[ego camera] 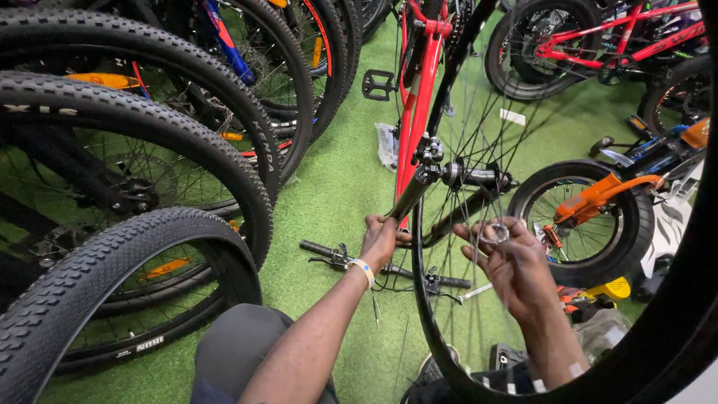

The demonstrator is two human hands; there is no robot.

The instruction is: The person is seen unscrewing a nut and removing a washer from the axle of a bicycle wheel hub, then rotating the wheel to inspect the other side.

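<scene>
A red bicycle frame point(416, 105) stands upside down with its black fork leg point(413, 196) pointing toward me. A black front wheel point(449, 314) with thin spokes sits at the fork, its hub point(471, 177) at the fork tips. My left hand point(380, 241) grips the lower end of the fork leg. My right hand point(508, 262) reaches through behind the spokes and holds a small silver metal part point(495, 233) between its fingers. A black handlebar point(381, 268) with brake levers lies on the green turf below the hands.
Several large knobby-tyred bicycle wheels point(127, 172) crowd the left side. A small orange children's bike point(598, 209) stands at the right, a red bike point(598, 45) at the back right. A black pedal point(378, 84) and a plastic bag point(387, 146) lie by the frame. My knee point(239, 344) is below.
</scene>
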